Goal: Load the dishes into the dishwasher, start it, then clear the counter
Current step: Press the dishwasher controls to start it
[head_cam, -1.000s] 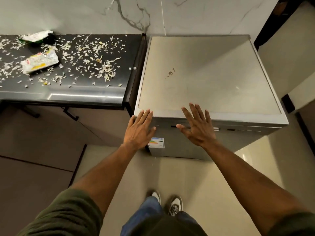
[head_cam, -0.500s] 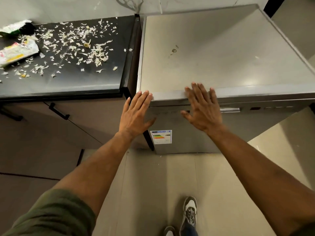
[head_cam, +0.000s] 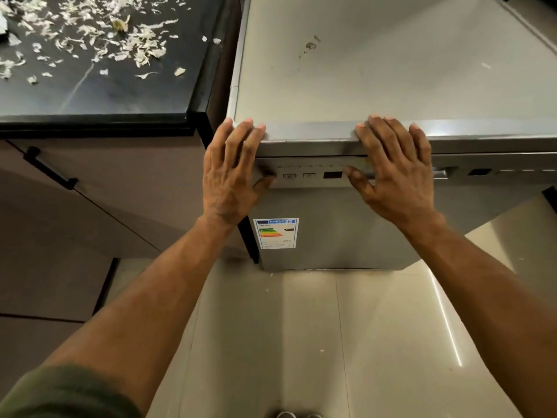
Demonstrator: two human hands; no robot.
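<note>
Your hands have reached the dishwasher (head_cam: 361, 79): left hand (head_cam: 230, 176) and right hand (head_cam: 398, 173) lie flat, fingers straight, fingertips on its top front edge, palms over the control panel (head_cam: 307, 175)

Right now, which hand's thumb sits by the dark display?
The right hand: its thumb lies just right of the dark display. The left hand has its thumb left of the two small buttons.
</note>
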